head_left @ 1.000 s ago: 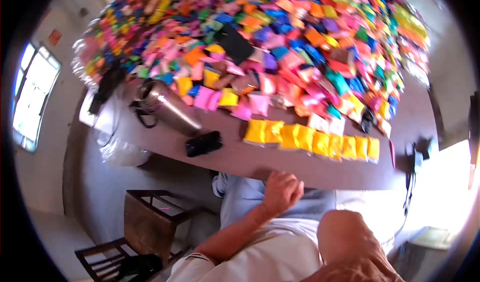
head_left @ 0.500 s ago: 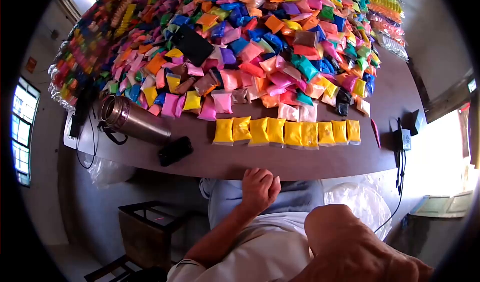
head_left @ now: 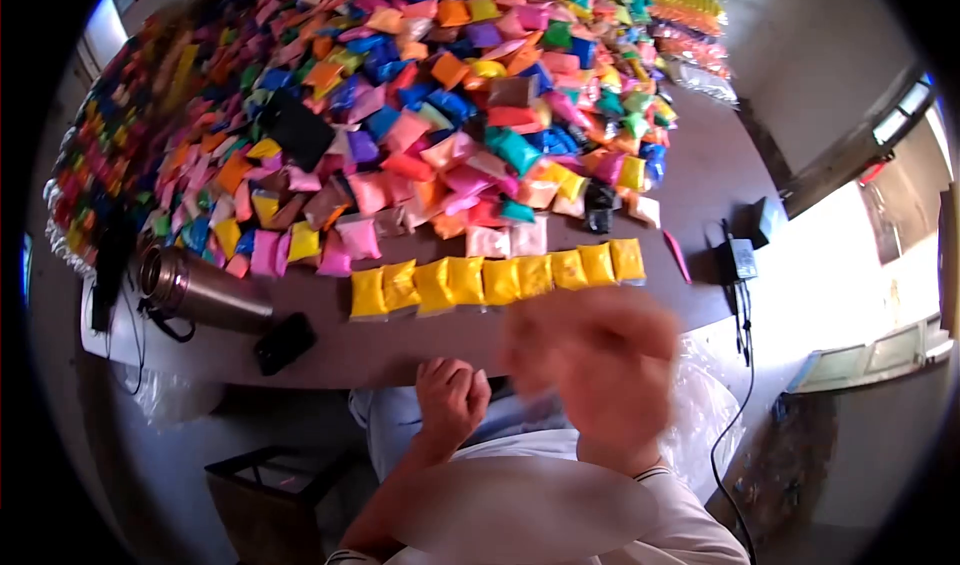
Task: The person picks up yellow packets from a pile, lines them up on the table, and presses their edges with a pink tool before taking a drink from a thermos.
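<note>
My left hand (head_left: 452, 401) rests at the table's front edge with its fingers curled closed; whether anything is inside them is hidden. Raised in front of my body, my right hand (head_left: 600, 365) is blurred by motion, just below the right part of a row of yellow packets (head_left: 465, 282). Its fingers are smeared, so what it holds, if anything, does not show. The yellow packets lie side by side on the brown table (head_left: 400, 353). Behind them spreads a large heap of small coloured packets (head_left: 410, 130).
A metal flask (head_left: 205, 290) lies at the left, near a black phone (head_left: 285, 344). On the heap is a dark flat object (head_left: 296, 130). To the right are a pink tool (head_left: 677, 257) and an adapter (head_left: 738, 261) with a hanging cable. A stool (head_left: 265, 505) stands below left.
My right hand has risen from near my body toward the yellow row. The view has shifted, so the table appears further left. My left hand stays curled at the edge.
</note>
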Demonstrator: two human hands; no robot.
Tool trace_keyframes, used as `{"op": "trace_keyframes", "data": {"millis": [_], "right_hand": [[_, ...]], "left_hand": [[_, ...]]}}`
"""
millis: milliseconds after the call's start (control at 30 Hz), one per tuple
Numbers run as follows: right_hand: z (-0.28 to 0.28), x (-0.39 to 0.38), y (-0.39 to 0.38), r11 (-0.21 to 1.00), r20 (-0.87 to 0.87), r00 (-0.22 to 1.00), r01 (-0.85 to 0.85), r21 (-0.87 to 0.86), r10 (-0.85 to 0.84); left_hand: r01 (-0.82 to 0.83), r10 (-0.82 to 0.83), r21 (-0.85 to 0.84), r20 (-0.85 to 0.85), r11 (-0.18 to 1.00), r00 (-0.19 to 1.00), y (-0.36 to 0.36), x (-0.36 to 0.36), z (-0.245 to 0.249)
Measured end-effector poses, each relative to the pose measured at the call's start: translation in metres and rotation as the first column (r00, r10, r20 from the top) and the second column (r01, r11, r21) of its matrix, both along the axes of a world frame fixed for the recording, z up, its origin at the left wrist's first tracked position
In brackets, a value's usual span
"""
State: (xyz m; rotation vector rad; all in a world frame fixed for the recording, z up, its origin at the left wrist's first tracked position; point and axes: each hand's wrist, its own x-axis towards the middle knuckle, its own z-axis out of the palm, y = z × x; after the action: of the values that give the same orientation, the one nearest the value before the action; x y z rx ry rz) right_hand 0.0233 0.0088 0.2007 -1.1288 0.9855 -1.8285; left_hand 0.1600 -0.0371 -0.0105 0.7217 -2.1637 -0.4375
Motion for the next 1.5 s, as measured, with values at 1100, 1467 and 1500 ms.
{"op": "trace_keyframes", "data": {"millis": [1100,1467,1500], "right_hand": [[-0.141,-0.179,0.006,0.483,-0.868,0.199,0.874,-0.052,-0.454],[-0.166,-0.263,-0.056,0.373,-0.896,0.324,0.906,0.2,-0.305],[-0.164,-0.265,-0.065,0.34,-0.892,0.367,0.901,0.27,-0.264]], "left_hand": [[-0.215,0.16,0.211,0.248,0.954,0.955,-0.08,0.085,0.026],[-0.258,0.291,-0.146,0.305,0.955,0.907,-0.093,0.072,0.011],[-0.266,0.3,-0.145,0.346,0.953,0.889,-0.092,0.073,0.011]]}}
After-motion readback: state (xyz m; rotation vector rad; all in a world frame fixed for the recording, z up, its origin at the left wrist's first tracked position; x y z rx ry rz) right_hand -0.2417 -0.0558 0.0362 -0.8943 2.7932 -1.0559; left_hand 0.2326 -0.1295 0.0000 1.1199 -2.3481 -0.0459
